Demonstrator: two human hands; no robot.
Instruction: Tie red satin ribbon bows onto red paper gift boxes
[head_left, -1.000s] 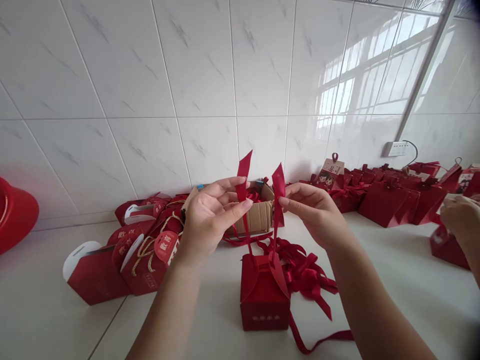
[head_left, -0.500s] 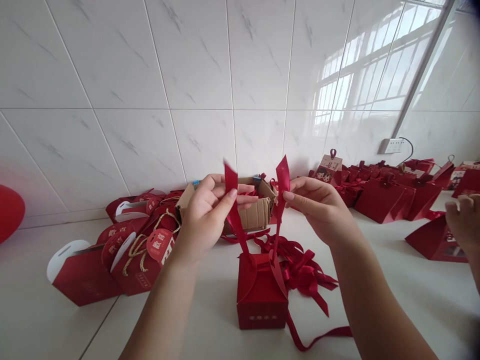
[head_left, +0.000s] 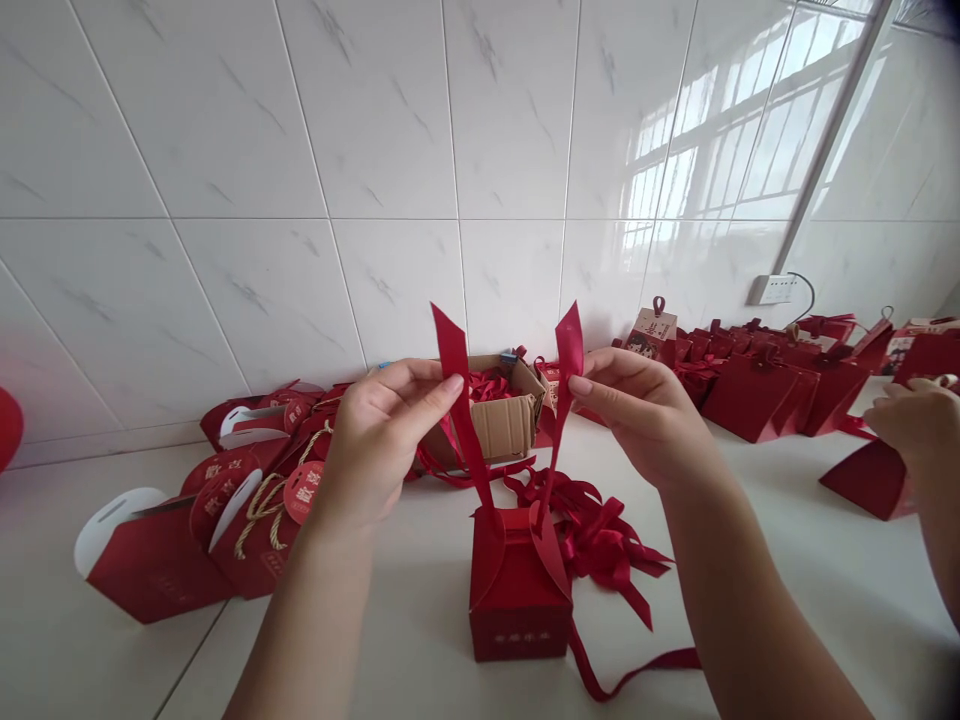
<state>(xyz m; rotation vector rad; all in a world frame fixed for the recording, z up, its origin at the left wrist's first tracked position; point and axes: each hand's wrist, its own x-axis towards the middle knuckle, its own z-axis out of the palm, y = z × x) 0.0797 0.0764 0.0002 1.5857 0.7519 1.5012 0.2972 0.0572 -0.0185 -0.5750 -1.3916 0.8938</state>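
Observation:
A small dark red gift box (head_left: 520, 585) with curved top flaps stands on the white table before me. A red ribbon (head_left: 472, 445) comes up from its top in two ends. My left hand (head_left: 386, 435) pinches the left end between thumb and fingers. My right hand (head_left: 637, 410) pinches the right end the same way. Both ends are pulled upward and apart in a V, their slanted tips sticking out above my fingers. Behind the box, to the right, lies a heap of loose red ribbons (head_left: 611, 545).
An open cardboard carton (head_left: 504, 428) holding red ribbons stands by the tiled wall. Red boxes with rope handles (head_left: 161, 560) sit at left, beside a red balloon (head_left: 9, 428). Many red bags (head_left: 757, 395) fill the back right. Another person's hand (head_left: 915, 425) is over a red box (head_left: 870, 478).
My left fingers have closed in behind the ribbon, and the left end leans further left. The view has shifted slightly right. The other person's hand has come further into view.

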